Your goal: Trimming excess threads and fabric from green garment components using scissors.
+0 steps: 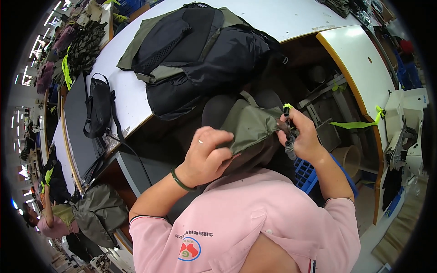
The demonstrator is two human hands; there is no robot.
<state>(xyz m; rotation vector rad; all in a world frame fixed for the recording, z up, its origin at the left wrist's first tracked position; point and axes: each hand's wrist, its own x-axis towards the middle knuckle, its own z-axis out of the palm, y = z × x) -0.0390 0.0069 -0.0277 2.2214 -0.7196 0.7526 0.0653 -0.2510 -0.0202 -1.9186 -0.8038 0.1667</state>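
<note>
An olive-green fabric piece [249, 125] stretches across my lap between my hands. Its right end is bunched up, and my right hand [302, 136] is closed around that gathered end. Dark cords [290, 148] hang from the same grip, and a small black part with a bright yellow-green tip [287, 107] sticks up by the thumb. My left hand [207, 152] has its fingers curled in at the left edge of the fabric, apparently pinching it; the fingertips are partly hidden. A dark green bangle circles the left wrist.
A black and olive backpack [195, 50] lies on the white table [291, 20] beyond my lap. To its left is a black pouch with straps [99, 104]. A blue crate [307, 173] stands below my right arm, and a sewing machine [412, 127] at far right. Another person [54, 220] works at far left.
</note>
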